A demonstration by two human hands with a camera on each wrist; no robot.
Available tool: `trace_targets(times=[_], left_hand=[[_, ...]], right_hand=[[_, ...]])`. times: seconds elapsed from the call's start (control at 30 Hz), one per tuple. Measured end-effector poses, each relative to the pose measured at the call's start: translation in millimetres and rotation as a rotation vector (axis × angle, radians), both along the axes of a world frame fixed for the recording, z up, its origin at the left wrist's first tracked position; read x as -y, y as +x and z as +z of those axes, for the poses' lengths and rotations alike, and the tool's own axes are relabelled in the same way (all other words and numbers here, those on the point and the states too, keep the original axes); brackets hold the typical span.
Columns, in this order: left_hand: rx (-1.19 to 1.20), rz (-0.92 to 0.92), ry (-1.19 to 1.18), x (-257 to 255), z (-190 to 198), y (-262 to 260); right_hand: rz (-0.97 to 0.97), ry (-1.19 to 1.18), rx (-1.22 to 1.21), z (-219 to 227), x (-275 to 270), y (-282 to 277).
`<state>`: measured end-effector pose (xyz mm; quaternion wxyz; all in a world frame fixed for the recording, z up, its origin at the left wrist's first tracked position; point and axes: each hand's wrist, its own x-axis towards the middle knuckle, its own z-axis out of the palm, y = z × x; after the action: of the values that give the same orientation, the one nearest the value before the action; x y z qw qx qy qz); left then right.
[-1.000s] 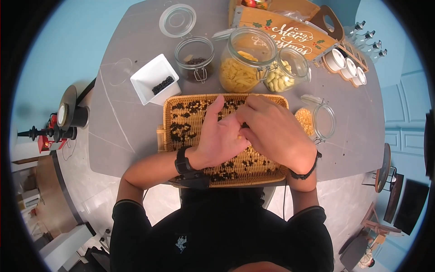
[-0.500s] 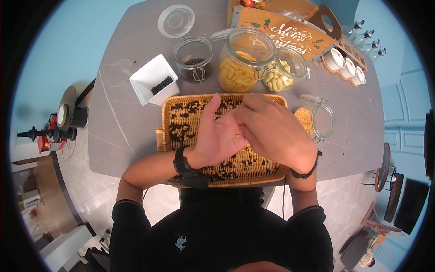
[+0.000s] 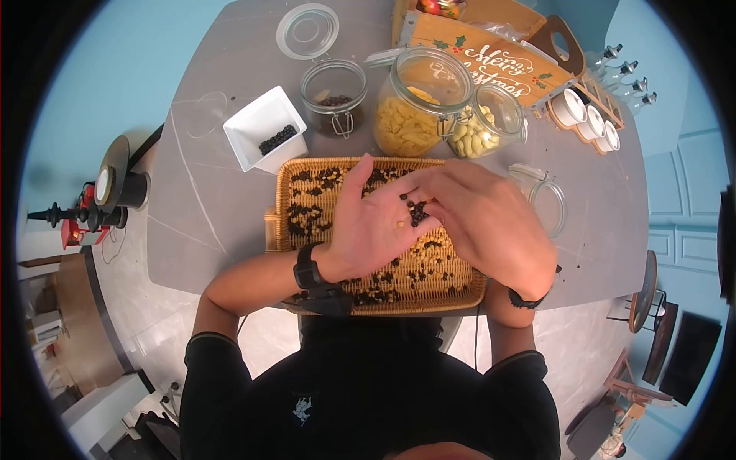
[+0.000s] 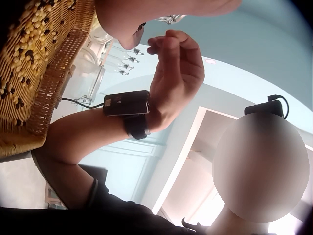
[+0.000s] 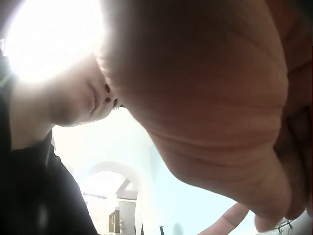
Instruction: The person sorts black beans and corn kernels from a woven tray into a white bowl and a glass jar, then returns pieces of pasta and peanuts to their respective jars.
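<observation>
In the head view, my left hand [image 3: 368,230] is held palm up over a wicker tray [image 3: 284,199], its thumb stretched away. Black beans [image 3: 418,214] and a yellow kernel [image 3: 400,225] lie on its palm and fingers. My right hand [image 3: 498,222] bends over that palm from the right, fingertips beside the black beans. The left wrist view shows the right hand [image 4: 176,73] with thumb and fingertips drawn together; whether a bean is between them cannot be seen. Scattered black beans and yellow kernels [image 4: 29,36] cover parts of the tray.
Behind the tray stand a white container [image 3: 257,126] with black beans, a jar of dark beans [image 3: 333,115], a large jar of yellow pieces [image 3: 406,123] and a jar of pale nuts [image 3: 475,136]. An open glass jar [image 3: 547,207] is on the right, and a wooden crate [image 3: 491,54] at the back.
My right hand has shifted right and slightly down, uncovering black beans on the left hand. The left hand stays nearly in place. The view has shifted slightly.
</observation>
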<state>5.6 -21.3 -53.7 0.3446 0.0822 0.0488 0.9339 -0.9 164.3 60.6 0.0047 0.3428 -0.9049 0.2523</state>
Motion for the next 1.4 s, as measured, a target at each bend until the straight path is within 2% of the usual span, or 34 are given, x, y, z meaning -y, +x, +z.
trace_targets(times=[0.1,0.33,0.5,0.8,1.0,1.13,1.33,1.4], left_hand=[[0.06,0.05,-0.138,-1.5,12.3,4.7],[0.006,0.041,-0.101,-0.5,7.9,5.5],[-0.037,0.03,-0.124,-0.2,11.2,3.8],[0.022,-0.04,-0.226,0.3,9.7,6.8],[-0.076,-0.044,-0.114,0.5,5.9,4.0],[-0.024,-0.048,-0.126,-1.2,12.0,5.5],[-0.045,-0.085,-0.143,1.0,6.5,5.9],[-0.022,-0.09,-0.122,1.0,4.5,6.2]], right_hand=[[0.015,0.042,-0.008,-6.0,1.7,-0.8],[0.032,0.093,0.117,-9.5,5.9,-3.0],[0.054,0.083,0.11,-9.1,6.7,-3.9],[0.093,0.05,0.187,-12.4,-1.1,-8.9],[0.1,-0.029,0.118,-22.9,-1.3,-8.6],[0.089,-0.027,0.067,-25.4,-0.3,-5.3],[0.1,-0.033,0.218,-16.6,-1.0,-7.2],[0.09,-0.095,0.171,-24.9,-2.1,-4.9]])
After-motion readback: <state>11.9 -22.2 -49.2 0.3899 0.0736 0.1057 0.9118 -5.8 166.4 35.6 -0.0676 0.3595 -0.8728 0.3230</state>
